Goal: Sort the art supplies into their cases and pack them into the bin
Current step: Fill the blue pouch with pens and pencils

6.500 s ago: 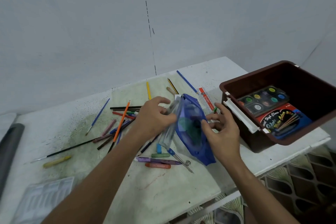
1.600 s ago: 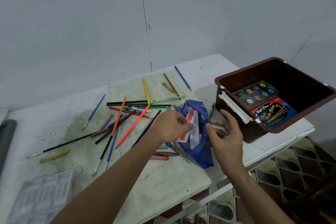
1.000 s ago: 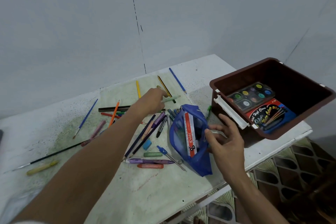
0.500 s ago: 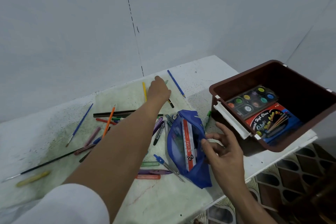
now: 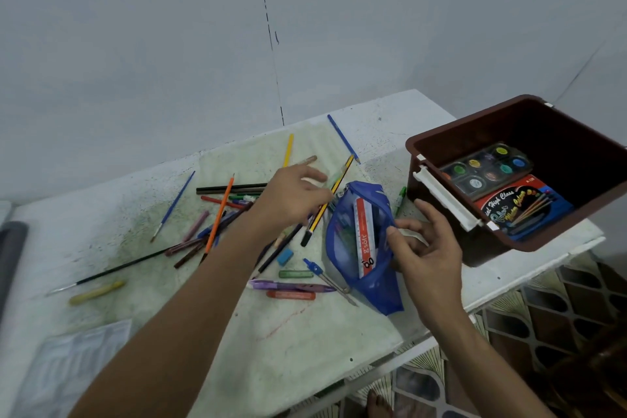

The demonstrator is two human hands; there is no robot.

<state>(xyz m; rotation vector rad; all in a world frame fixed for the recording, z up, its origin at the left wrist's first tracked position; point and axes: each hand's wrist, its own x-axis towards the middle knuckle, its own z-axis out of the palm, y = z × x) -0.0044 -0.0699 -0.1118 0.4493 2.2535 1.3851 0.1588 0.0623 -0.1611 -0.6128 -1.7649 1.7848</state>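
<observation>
Right now the right hand (image 5: 428, 245) pinches the near-right lip of the blue pouch (image 5: 364, 248), keeping its mouth spread; the pouch lies on the table (image 5: 305, 332) just left of the brown bin (image 5: 441, 146). That fabric looks soft and floppy, so the rim is probably the place to hold, or it would likely sag shut. A stiff red-and-white ruler (image 5: 364, 236) stands inside it already. The left hand (image 5: 291, 195) comes in over the pouch's far-left edge with a yellow-and-black pencil (image 5: 327, 202) under its curled fingers, though the actual grip is hidden. It's light, rigid and slim, so it should slide in lengthwise. Nearer, a compass (image 5: 325, 275), a purple pen (image 5: 291, 286) and a red crayon (image 5: 291, 295) crowd the pouch's left side. Farther left, loose pencils sprawl in a heap, among them an orange pencil (image 5: 220, 214). Beyond, a blue pencil (image 5: 342, 137) lies alone. Inside the bin sits a paint palette (image 5: 485, 170).
</observation>
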